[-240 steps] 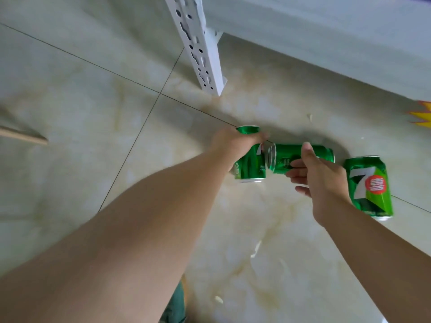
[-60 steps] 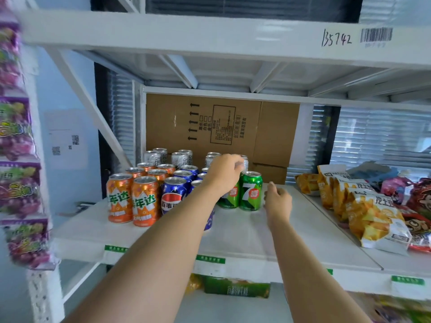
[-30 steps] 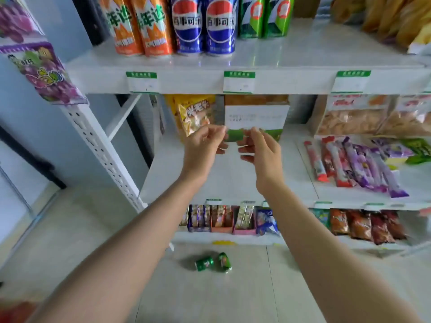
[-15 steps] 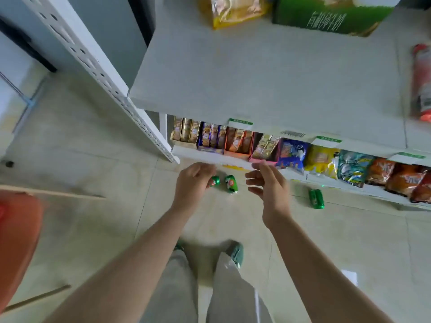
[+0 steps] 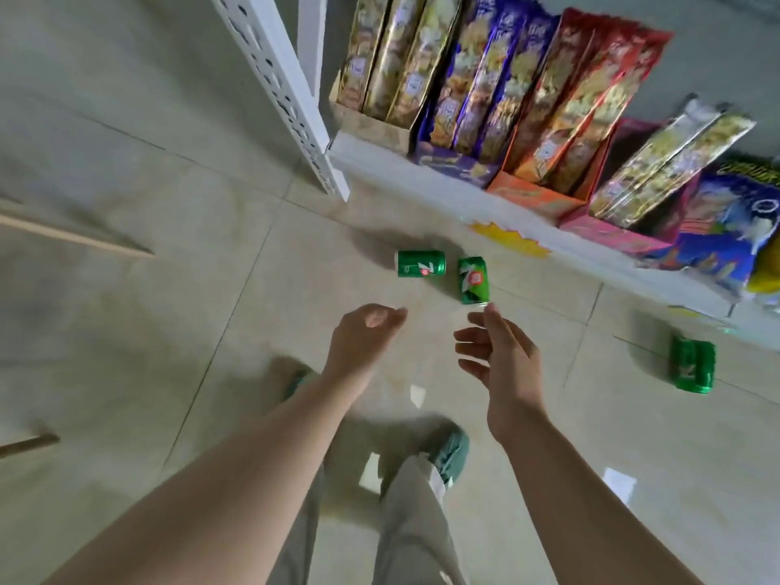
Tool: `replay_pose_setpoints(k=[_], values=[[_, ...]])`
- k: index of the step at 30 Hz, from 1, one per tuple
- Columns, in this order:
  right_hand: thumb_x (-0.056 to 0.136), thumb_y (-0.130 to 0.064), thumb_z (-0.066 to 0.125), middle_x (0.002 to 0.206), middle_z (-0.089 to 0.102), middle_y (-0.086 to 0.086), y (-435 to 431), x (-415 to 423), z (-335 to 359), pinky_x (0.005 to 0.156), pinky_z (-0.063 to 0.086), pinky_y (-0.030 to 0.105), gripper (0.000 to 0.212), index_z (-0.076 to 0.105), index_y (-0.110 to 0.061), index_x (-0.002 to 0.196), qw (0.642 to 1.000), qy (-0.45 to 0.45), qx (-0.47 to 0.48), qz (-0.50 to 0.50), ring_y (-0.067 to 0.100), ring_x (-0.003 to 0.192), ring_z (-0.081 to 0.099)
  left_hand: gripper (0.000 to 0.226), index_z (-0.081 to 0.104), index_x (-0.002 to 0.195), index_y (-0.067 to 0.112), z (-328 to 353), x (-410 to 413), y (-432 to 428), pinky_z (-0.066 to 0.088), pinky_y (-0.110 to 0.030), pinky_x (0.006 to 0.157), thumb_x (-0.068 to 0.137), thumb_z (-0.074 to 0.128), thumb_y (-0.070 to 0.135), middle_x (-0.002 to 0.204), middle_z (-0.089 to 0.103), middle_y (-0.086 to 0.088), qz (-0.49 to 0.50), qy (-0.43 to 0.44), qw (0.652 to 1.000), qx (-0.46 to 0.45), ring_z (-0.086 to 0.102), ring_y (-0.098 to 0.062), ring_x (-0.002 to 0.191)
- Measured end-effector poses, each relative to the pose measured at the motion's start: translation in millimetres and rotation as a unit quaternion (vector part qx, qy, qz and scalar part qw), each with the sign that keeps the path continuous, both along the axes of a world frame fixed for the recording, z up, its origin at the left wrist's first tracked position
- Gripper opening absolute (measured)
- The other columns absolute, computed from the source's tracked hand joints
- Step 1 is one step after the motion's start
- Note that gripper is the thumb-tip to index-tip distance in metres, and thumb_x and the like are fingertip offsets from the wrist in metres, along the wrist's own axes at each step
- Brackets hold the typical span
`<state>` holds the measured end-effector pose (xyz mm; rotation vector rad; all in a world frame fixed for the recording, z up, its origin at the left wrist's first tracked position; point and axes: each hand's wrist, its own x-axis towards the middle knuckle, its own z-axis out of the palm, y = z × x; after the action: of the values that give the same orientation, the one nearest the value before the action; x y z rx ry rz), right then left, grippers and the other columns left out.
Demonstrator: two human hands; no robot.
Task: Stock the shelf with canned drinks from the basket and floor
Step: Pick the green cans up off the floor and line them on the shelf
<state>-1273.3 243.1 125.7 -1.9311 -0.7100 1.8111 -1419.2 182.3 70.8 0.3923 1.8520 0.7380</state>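
Two green 7-Up cans lie on their sides on the tiled floor in front of the bottom shelf: one [image 5: 420,263] lies crosswise, the other [image 5: 473,280] points toward me. A third green can [image 5: 693,365] lies farther right. My left hand [image 5: 362,339] hovers below the crosswise can, fingers loosely curled, holding nothing. My right hand [image 5: 498,356] hangs with relaxed fingers spread, its fingertips just short of the second can's near end. Neither hand touches a can.
The white perforated shelf post [image 5: 291,95] stands at the upper left. The bottom shelf [image 5: 371,156] carries boxes of snack packets [image 5: 498,90] and bags at the right. My legs and green shoes [image 5: 447,449] are below. Wooden sticks [image 5: 71,236] lie left.
My view has dropped from the drinks shelf to the floor. Both hands, which had let go of cans up there, have come down toward the two green cans, which now look closer.
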Motion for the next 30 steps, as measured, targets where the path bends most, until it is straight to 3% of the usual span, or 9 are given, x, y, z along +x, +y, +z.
replay_pose_setpoints(k=[4, 10, 14, 17, 20, 22, 24, 26, 30], values=[[0.099, -0.033, 0.051, 0.078, 0.067, 0.008, 14.0, -7.1, -81.0, 0.068, 0.047, 0.031, 0.028, 0.066, -0.009, 0.096, 1.000, -0.003, 0.005, -0.001, 0.018, 0.070, 0.060, 0.038, 0.066, 0.119, 0.012, -77.9, -5.1, 14.4, 0.042, -0.021, 0.093, 0.090, 0.065, 0.036, 0.119, 0.068, 0.001, -0.044, 0.014, 0.999, -0.011, 0.062, -0.012, 0.111], [0.099, -0.039, 0.049, 0.085, 0.066, 0.009, 34.5, -13.4, -202.9, 0.071, 0.050, 0.033, 0.030, 0.064, -0.013, 0.093, 1.000, -0.001, -0.011, 0.003, 0.019, 0.074, 0.061, 0.053, 0.055, 0.134, 0.013, -188.7, -23.7, 61.6, 0.037, -0.031, 0.109, 0.089, 0.066, 0.040, 0.138, 0.057, -0.003, -0.149, 0.098, 0.984, -0.008, 0.050, -0.017, 0.130], [0.097, -0.048, 0.048, 0.095, 0.066, 0.009, 42.4, -16.4, -276.4, 0.075, 0.053, 0.035, 0.035, 0.063, -0.016, 0.097, 0.999, 0.013, -0.044, 0.018, 0.020, 0.085, 0.063, 0.044, 0.060, 0.128, 0.013, -246.4, -35.6, 101.3, 0.041, -0.028, 0.088, 0.090, 0.066, 0.035, 0.120, 0.065, -0.007, -0.211, 0.164, 0.964, 0.006, 0.056, -0.025, 0.120], [0.096, -0.052, 0.047, 0.102, 0.066, 0.008, 51.5, -19.8, -312.5, 0.081, 0.054, 0.038, 0.037, 0.061, -0.018, 0.100, 0.998, 0.015, -0.057, 0.028, 0.021, 0.094, 0.064, 0.051, 0.057, 0.132, 0.015, -281.7, -40.6, 124.7, 0.041, -0.027, 0.093, 0.087, 0.070, 0.035, 0.125, 0.064, -0.003, -0.265, 0.180, 0.947, 0.022, 0.057, -0.020, 0.116], [0.096, -0.054, 0.047, 0.109, 0.065, 0.006, 61.6, -24.7, -339.3, 0.083, 0.055, 0.039, 0.040, 0.061, -0.019, 0.108, 0.998, 0.022, -0.060, 0.020, 0.020, 0.101, 0.065, 0.040, 0.063, 0.106, 0.005, -312.8, -40.4, 142.0, 0.039, -0.028, 0.074, 0.078, 0.080, 0.027, 0.103, 0.067, -0.013, -0.343, 0.185, 0.921, 0.031, 0.055, -0.019, 0.086], [0.096, -0.055, 0.045, 0.116, 0.063, 0.006, 68.0, -27.7, -350.8, 0.083, 0.055, 0.039, 0.048, 0.058, -0.017, 0.123, 0.998, 0.028, -0.061, 0.017, 0.020, 0.106, 0.063, 0.037, 0.060, 0.093, 0.009, -324.3, -41.1, 152.5, 0.031, -0.026, 0.065, 0.070, 0.085, 0.023, 0.093, 0.062, -0.013, -0.402, 0.228, 0.887, 0.018, 0.055, -0.021, 0.083], [0.097, -0.055, 0.043, 0.122, 0.060, 0.006, 72.0, -29.4, -356.4, 0.086, 0.053, 0.040, 0.055, 0.052, -0.016, 0.135, 0.997, 0.035, -0.066, 0.011, 0.021, 0.109, 0.061, 0.050, 0.061, 0.094, 0.011, -324.1, -40.0, 156.2, 0.030, -0.026, 0.064, 0.060, 0.090, 0.033, 0.090, 0.057, -0.006, -0.440, 0.263, 0.859, 0.008, 0.052, -0.019, 0.081], [0.097, -0.056, 0.041, 0.125, 0.058, 0.006, 71.9, -30.7, -356.8, 0.091, 0.051, 0.044, 0.058, 0.047, -0.017, 0.140, 0.996, 0.043, -0.078, 0.000, 0.023, 0.112, 0.059, 0.050, 0.059, 0.093, 0.013, -322.4, -39.2, 150.9, 0.035, -0.025, 0.065, 0.061, 0.089, 0.036, 0.090, 0.059, -0.004, -0.423, 0.246, 0.872, -0.016, 0.054, -0.019, 0.080], [0.097, -0.056, 0.041, 0.124, 0.059, 0.009, 65.1, -32.7, -340.8, 0.096, 0.050, 0.048, 0.058, 0.046, -0.015, 0.138, 0.993, 0.056, -0.100, -0.008, 0.025, 0.114, 0.059, 0.058, 0.066, 0.098, 0.005, -313.4, -48.3, 123.6, 0.056, -0.035, 0.075, 0.058, 0.088, 0.041, 0.095, 0.071, -0.008, -0.261, 0.125, 0.956, -0.056, 0.068, -0.026, 0.089]])
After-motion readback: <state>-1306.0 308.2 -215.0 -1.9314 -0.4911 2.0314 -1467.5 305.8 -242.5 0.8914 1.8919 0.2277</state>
